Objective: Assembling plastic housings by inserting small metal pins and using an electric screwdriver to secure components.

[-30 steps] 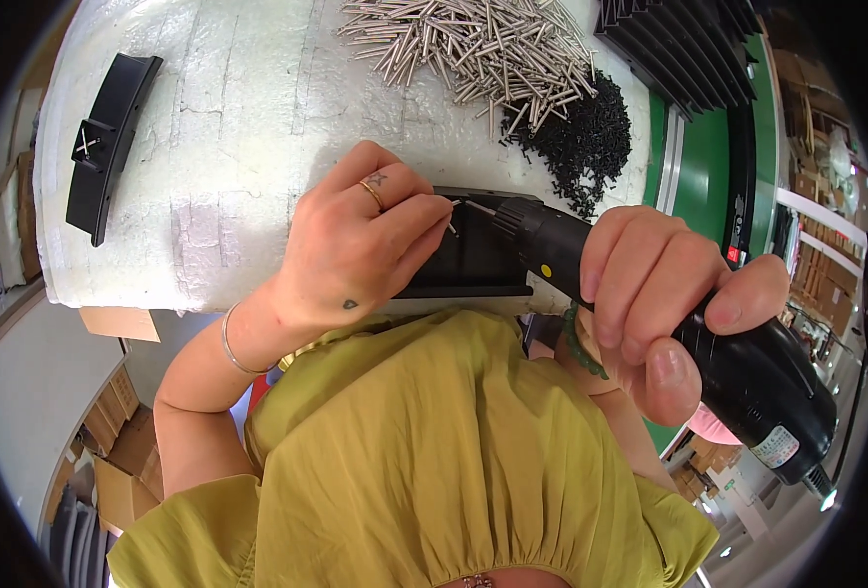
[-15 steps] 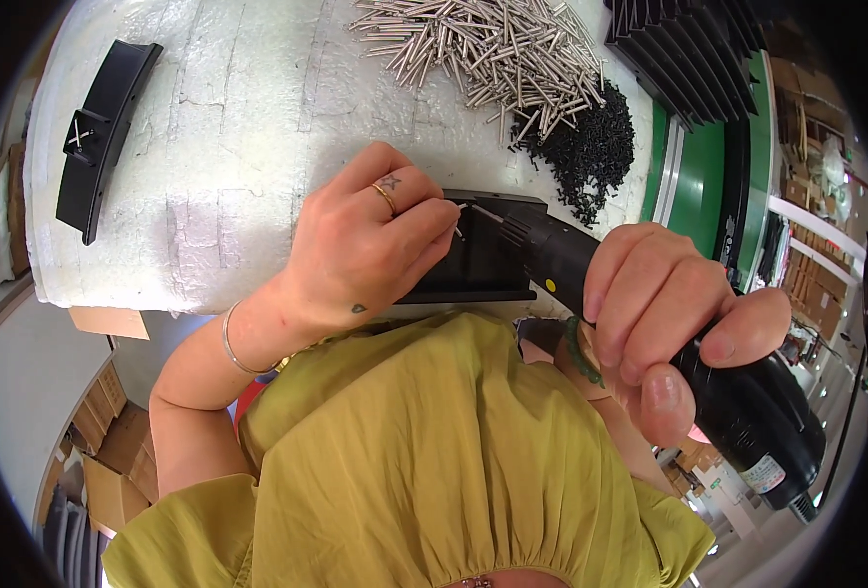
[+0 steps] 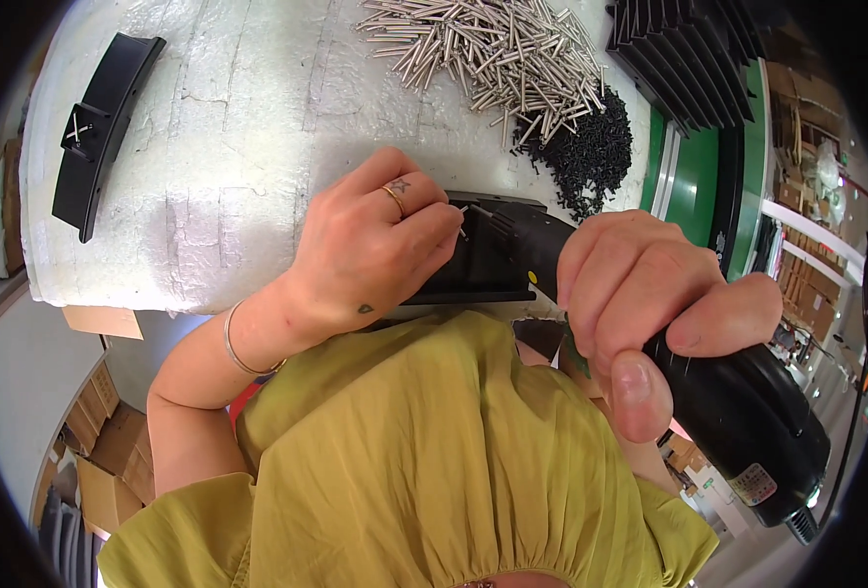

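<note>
My left hand [image 3: 375,240] is closed in a pinch over a black plastic panel [image 3: 483,265] lying near the front edge of the worktop. At its fingertips a short silver metal pin [image 3: 464,223] shows; the rest is hidden behind the fingers. My right hand [image 3: 650,304] is wrapped round a black electric screwdriver [image 3: 747,421], held slanting from the lower right. Its thin bit [image 3: 483,211] points left, close to the pin by my left fingertips; whether they touch, I cannot tell.
A heap of silver metal pins [image 3: 493,49] lies at the back, with a pile of small black screws [image 3: 586,152] beside it. Black panels [image 3: 684,64] stand stacked at the back right. Another black panel with crossed silver pins [image 3: 106,137] lies far left on the white-covered worktop [image 3: 228,147].
My right hand and the screwdriver body have shifted a little to the left, the bit staying by my left fingertips. My left hand has barely moved.
</note>
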